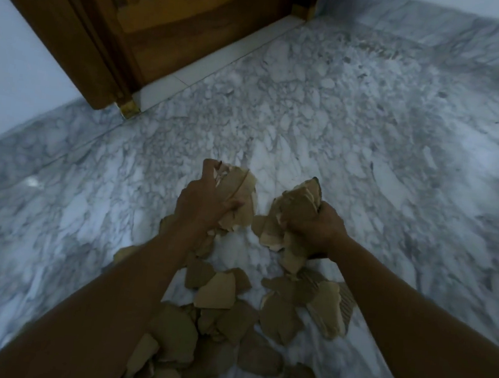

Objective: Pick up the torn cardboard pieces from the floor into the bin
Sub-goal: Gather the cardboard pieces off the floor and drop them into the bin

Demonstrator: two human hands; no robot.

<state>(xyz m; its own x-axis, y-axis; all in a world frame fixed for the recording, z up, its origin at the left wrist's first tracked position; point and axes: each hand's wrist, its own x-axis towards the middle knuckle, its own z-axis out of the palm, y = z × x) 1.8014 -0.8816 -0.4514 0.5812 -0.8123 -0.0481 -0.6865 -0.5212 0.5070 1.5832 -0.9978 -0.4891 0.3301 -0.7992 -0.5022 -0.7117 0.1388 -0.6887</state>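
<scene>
Torn cardboard pieces point(221, 295): brown, ragged-edged, strewn in a loose heap over the marble floor point(367, 139) between the two forearms, some overlapping. Left hand point(207, 203): fingers clamped round a thick bunch of pieces point(239, 188); right hand point(314, 224): likewise clenched on a second bunch point(298, 199), the two hands held apart above the heap. Surroundings: wooden door point(154, 23) at upper left, grey-veined marble skirting point(438, 21) along the walls; view dim and partly blurred.
</scene>
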